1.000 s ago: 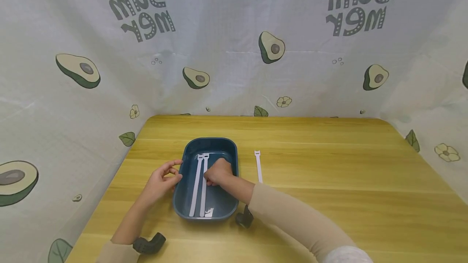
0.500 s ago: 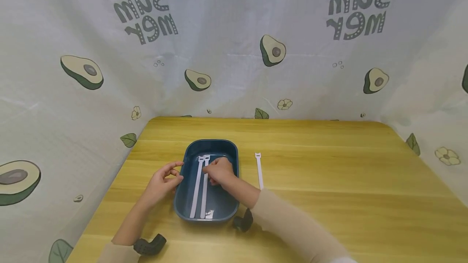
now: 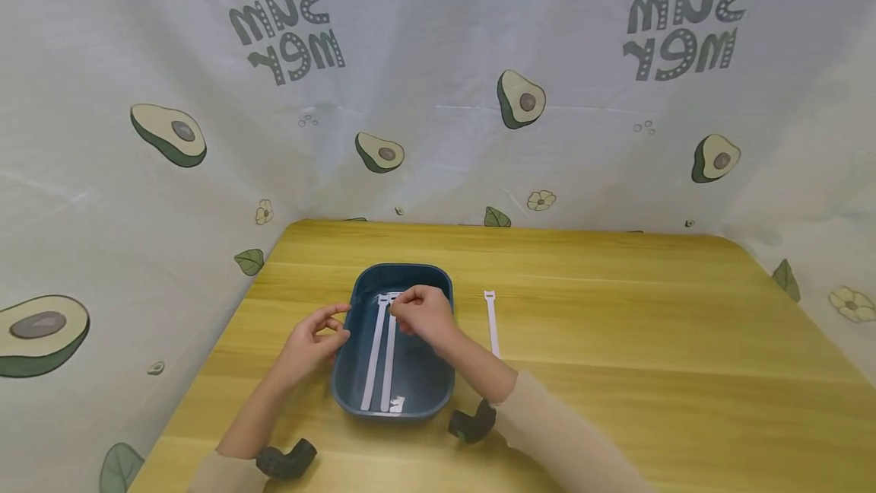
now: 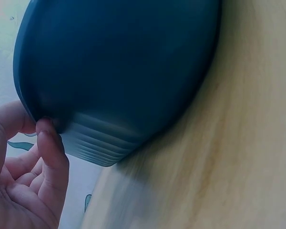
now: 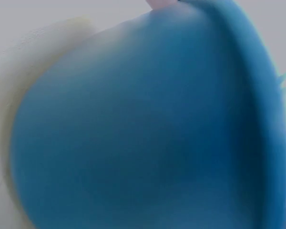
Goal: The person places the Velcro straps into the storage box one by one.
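Observation:
In the head view, a dark blue tray (image 3: 395,411) with rounded corners stands on the table. Two white cable-tie straps with slotted heads lie lengthwise inside: a left strap (image 3: 373,356) and a right strap (image 3: 388,364). My left hand (image 3: 306,345) touches the tray's left side with index finger and thumb; the left wrist view shows its fingertips right at the rim. My right hand (image 3: 426,316) is over the tray's far half, fingers bent, fingertips overlapping the right strap just below its head. I cannot tell whether they pinch it. The right wrist view shows mostly the tray's blurred side (image 5: 133,119).
A third white strap (image 3: 492,322) lies on the table right of the tray, its near end hidden by my right forearm. Dark wrist mounts (image 3: 472,423) sit on both wrists. A printed curtain (image 3: 445,59) hangs behind and beside the wooden table (image 3: 650,341).
My right hand has moved up toward the far end of the tray and the straps' heads. The left hand stays at the tray's side. The head view has shifted slightly.

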`<action>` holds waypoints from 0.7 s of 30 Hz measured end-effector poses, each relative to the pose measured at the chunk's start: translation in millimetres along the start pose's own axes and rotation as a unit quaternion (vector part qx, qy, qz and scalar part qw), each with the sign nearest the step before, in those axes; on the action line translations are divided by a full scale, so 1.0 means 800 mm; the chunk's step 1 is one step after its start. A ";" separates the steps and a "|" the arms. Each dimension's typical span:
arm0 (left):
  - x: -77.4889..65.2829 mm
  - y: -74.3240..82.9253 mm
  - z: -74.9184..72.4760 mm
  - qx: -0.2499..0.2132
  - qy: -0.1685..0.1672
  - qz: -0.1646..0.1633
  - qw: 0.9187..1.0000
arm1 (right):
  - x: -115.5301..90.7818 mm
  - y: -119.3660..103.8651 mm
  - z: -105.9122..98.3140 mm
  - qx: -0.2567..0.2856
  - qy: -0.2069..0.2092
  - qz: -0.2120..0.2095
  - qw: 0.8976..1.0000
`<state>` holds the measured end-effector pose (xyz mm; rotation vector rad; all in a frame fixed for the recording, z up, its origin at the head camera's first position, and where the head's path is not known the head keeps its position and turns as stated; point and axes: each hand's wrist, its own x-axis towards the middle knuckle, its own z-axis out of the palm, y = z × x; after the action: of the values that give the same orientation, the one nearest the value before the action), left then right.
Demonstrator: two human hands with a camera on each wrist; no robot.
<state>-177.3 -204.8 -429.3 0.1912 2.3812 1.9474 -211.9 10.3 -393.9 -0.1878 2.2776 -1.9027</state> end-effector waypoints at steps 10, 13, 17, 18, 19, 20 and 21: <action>0.001 0.001 0.001 0.002 0.007 -0.005 1.000 | -0.031 -0.010 -0.034 -0.006 0.021 0.009 1.000; 0.000 0.000 0.001 0.007 0.008 -0.008 1.000 | -0.040 -0.010 -0.044 0.005 0.027 0.015 1.000; 0.000 0.000 0.001 0.007 0.008 -0.007 1.000 | -0.051 -0.006 -0.056 0.033 0.030 0.014 0.999; 0.000 0.000 0.001 0.007 0.009 -0.007 1.000 | -0.054 -0.006 -0.059 0.040 0.031 0.016 0.999; 0.001 0.000 0.001 0.007 0.010 -0.006 1.000 | -0.056 -0.005 -0.062 0.049 0.032 0.018 0.998; 0.001 0.000 0.001 0.006 0.010 -0.007 1.000 | -0.058 -0.004 -0.065 0.055 0.034 0.020 0.998; 0.001 0.001 0.002 0.007 0.010 -0.007 1.000 | -0.060 -0.003 -0.068 0.060 0.036 0.022 0.997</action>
<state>-178.1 -203.4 -429.1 0.1554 2.4023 1.9367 -176.1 72.3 -379.7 -0.0541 2.1830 -2.0466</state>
